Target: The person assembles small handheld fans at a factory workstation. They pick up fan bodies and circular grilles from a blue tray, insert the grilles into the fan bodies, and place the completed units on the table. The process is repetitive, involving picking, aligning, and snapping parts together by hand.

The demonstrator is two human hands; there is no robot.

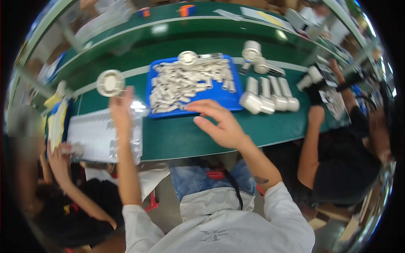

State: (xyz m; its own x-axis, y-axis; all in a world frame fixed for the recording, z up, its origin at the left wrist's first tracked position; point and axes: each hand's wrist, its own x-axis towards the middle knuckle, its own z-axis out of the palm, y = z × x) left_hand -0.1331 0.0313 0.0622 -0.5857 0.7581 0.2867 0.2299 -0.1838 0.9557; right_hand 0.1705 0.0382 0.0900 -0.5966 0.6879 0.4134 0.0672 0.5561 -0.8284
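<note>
Plainly, the left hand (121, 103) was raised above a clear plastic tray (90, 135) on the left of the green bench (181, 141), its fingertips at the lower right edge of a round white piece (110, 83). Blur and overlap hid the fingers there, so whether they had closed on the piece or only met its edge could not be told. The piece showed its flat, ringed face beyond the hand, to the left of a blue tray (211, 93).

The right hand (220, 125) was open and visibly bare, thumb spread from the fingers, which pointed left across the near rim of the blue tray; contact with it could not be made out. Inside the tray lay a heap of small whitish parts (173, 86), thick on the left and along the back. A round-headed white piece (187, 57) with a slim handle lay over the back rim.

To the right of the tray, four white handled pieces (279, 100) lay side by side, their wide heads toward the person. Behind them was a large white head (252, 50). One co-worker's hand (316, 114) rested at the right, another co-worker's hand (59, 162) was beside the clear tray.
</note>
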